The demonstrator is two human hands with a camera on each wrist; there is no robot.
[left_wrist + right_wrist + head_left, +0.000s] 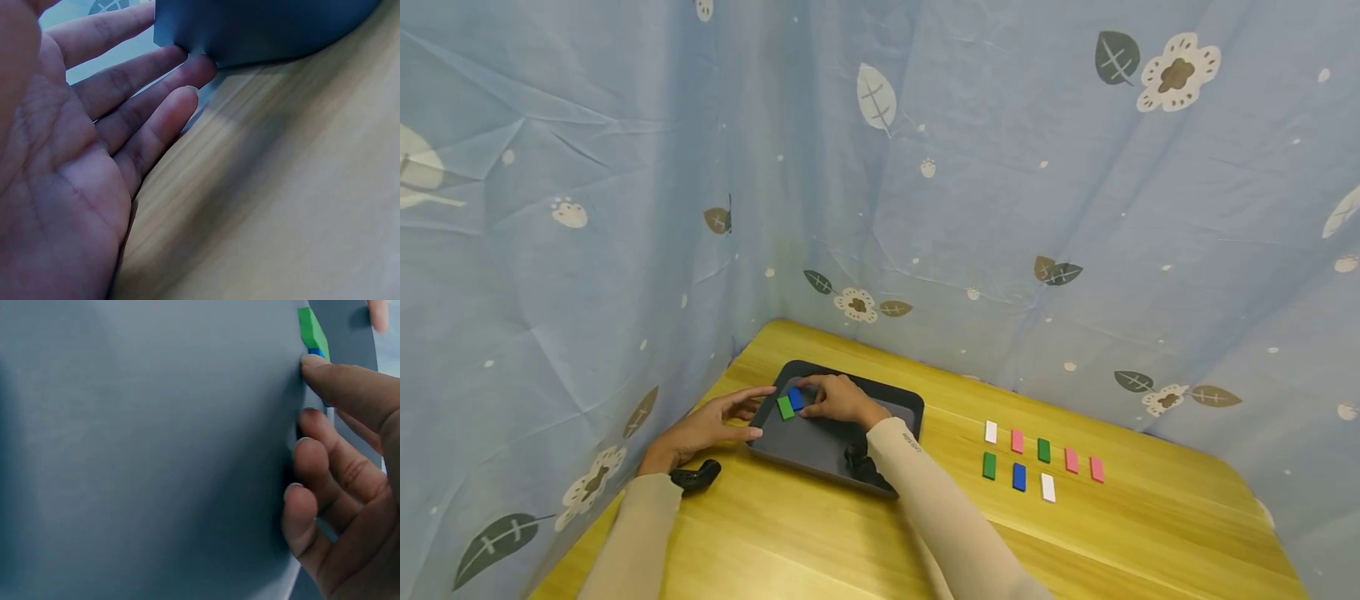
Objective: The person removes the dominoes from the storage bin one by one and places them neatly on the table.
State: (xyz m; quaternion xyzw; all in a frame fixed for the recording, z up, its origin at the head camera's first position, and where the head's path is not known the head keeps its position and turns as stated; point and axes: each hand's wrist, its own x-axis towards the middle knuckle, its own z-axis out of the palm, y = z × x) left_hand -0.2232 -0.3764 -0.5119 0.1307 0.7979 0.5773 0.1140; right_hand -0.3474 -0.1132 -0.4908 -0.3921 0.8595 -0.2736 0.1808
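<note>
A dark grey tray point(820, 450) sits on the wooden table, its left part holding a green block point(786, 407) and a blue block point(796, 398) side by side. Reaching in from the right, my right hand point(842, 400) has thumb and index finger at the two ends of the blue block, pinching it. The thumb partly covers this block point(314, 352) in the right wrist view; its other fingers are loosely bent. Along the tray's left side, my left hand point(707, 425) has its fingers extended, with fingertips against the outer wall point(250, 31).
Right of the tray, two rows of small blocks lie on the table: white point(991, 432), pink point(1017, 441), green point(1043, 450) and blue point(1018, 477) among them. A blue patterned curtain point(970, 208) hangs along the table's back and left edges.
</note>
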